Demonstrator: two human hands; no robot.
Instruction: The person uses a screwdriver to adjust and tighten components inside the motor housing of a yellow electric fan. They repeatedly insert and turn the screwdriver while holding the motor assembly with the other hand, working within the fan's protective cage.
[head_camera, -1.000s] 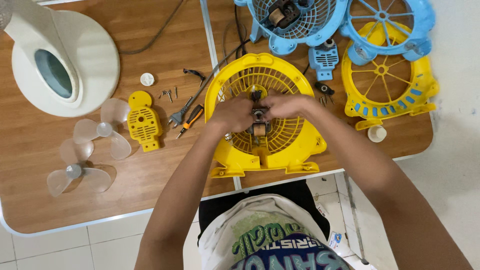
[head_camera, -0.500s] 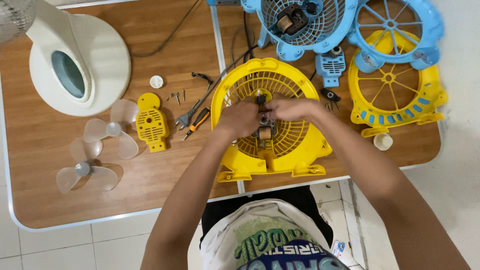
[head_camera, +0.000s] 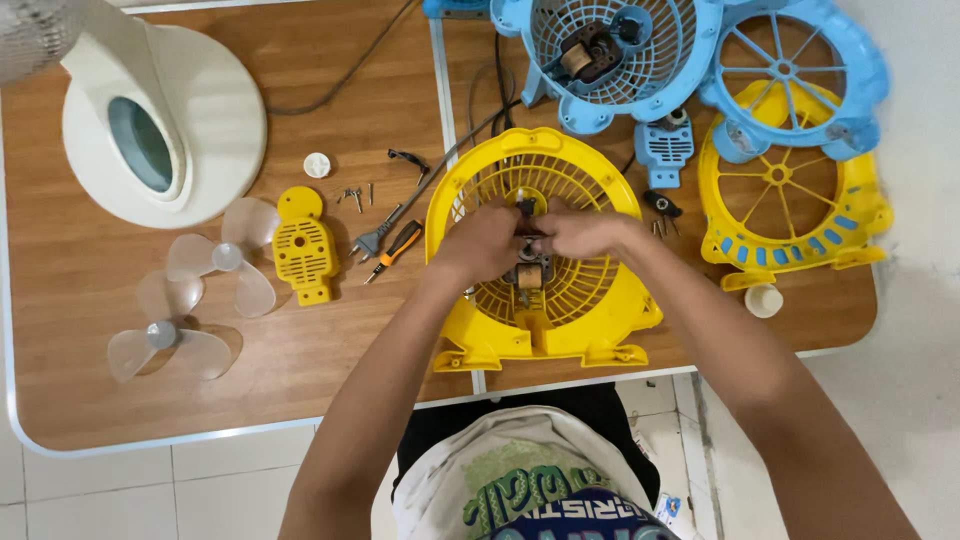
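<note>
Both hands (head_camera: 530, 237) grip a small metal motor (head_camera: 528, 270) over a ribbed yellow plastic grille (head_camera: 590, 300).

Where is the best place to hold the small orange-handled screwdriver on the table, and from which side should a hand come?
Grip the orange-handled screwdriver by its orange and black handle, the thicker upper-right end, not the thin tip. It lies flat and slanted between the grey plug and the yellow fan housing. The left hand is nearer, so probably come from above, fingers across the handle.
</note>
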